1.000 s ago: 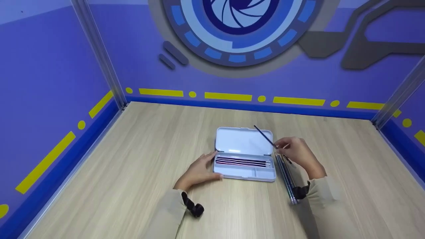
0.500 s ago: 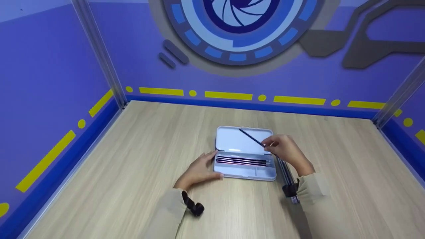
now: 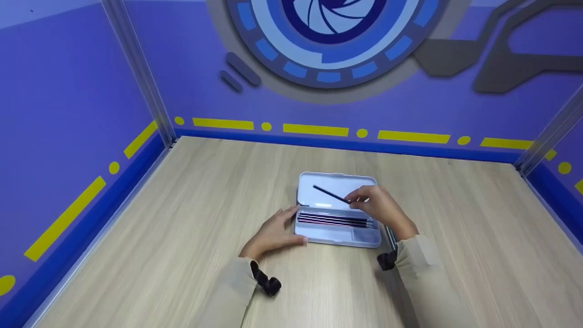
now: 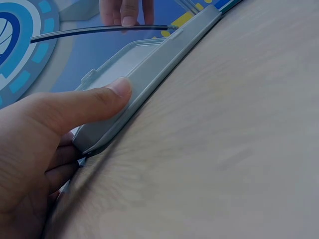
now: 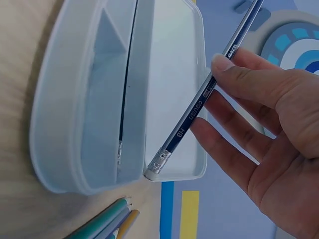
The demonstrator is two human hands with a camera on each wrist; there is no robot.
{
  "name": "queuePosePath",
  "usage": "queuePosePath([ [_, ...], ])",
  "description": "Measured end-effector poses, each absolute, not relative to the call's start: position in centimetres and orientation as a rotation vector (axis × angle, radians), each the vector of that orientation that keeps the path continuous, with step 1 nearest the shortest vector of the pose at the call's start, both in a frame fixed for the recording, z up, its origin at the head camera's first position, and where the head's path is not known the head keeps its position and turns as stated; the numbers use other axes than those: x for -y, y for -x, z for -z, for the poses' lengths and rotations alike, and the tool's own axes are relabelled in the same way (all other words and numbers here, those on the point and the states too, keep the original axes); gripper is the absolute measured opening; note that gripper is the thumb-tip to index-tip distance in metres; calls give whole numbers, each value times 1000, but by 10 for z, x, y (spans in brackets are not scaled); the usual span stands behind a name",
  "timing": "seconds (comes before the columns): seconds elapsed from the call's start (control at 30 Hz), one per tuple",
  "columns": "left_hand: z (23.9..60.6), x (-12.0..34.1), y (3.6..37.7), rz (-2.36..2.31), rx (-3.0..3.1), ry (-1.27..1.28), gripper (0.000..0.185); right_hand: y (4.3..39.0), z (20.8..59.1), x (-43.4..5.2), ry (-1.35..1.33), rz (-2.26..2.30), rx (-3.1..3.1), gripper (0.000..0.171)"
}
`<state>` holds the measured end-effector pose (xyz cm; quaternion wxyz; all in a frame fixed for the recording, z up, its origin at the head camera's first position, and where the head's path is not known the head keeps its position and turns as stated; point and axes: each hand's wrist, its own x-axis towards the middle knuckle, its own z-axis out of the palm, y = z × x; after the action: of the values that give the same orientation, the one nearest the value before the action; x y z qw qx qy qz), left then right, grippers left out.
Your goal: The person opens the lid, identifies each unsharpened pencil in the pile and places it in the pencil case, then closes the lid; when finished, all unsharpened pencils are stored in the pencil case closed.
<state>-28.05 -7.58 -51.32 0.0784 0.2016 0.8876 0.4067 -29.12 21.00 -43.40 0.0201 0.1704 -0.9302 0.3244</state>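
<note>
Over the case: your right hand (image 3: 380,207) pinches a dark HB pencil (image 3: 330,194) between thumb and fingers (image 5: 234,107), held above the open pencil case (image 3: 338,210).
Left hand: your left hand (image 3: 275,230) braces the case's left end, thumb pressed on its edge, holding nothing.
Do well: level the pencil with the pencils in the tray (image 3: 333,221); lower eraser end first.
In the way: raised lid; full slot; loose pencils (image 5: 107,225) on the desk (image 3: 182,228) just beside the case.

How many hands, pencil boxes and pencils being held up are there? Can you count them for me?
Hands: 2 (left hand, right hand)
Pencil boxes: 1 (open pencil box)
Pencils held up: 1 (dark pencil, in the right hand)
Total: 4
The pencils lying in the box are too blurry to count.
</note>
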Motion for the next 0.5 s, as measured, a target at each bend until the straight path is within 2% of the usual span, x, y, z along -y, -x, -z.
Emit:
queuePosePath([
  [0.5,513,76,280,-1241,-2641,-607,97,295,451,-201,-554,-840,2956,24],
])
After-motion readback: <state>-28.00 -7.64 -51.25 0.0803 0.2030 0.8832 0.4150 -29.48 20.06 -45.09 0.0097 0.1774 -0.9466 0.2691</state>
